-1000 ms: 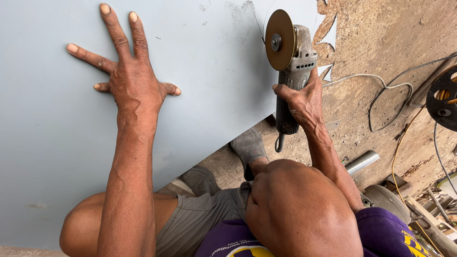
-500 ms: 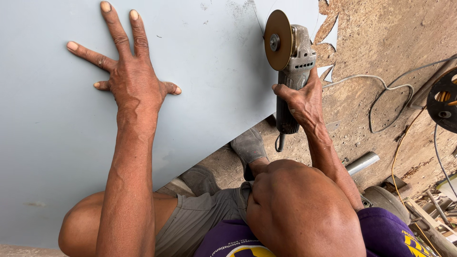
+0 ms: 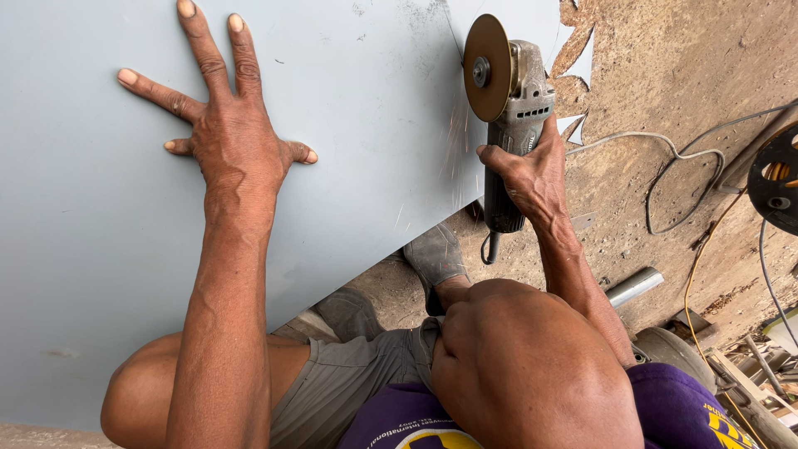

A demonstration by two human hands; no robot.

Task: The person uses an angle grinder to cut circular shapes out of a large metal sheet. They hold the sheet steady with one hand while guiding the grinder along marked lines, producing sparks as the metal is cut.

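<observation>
My left hand (image 3: 224,133) lies flat with fingers spread on a large pale grey-blue metal sheet (image 3: 100,274). My right hand (image 3: 532,170) grips the body of a worn grey angle grinder (image 3: 511,108). Its brown cutting disc (image 3: 486,66) stands on edge against the sheet near the sheet's right side, and a faint spray of sparks (image 3: 453,145) falls below the disc. A thin cut line runs up the sheet above the disc.
Bare dirt ground lies to the right, with offcut scraps of sheet (image 3: 582,58), a grey cable (image 3: 673,166), a yellow cord (image 3: 706,258), a short metal pipe (image 3: 633,287) and a black cable reel (image 3: 777,179). My knee and shoe (image 3: 432,254) sit under the sheet's lower edge.
Sparks now show below the disc, where none were visible before. Both hands and the grinder stay almost where they were.
</observation>
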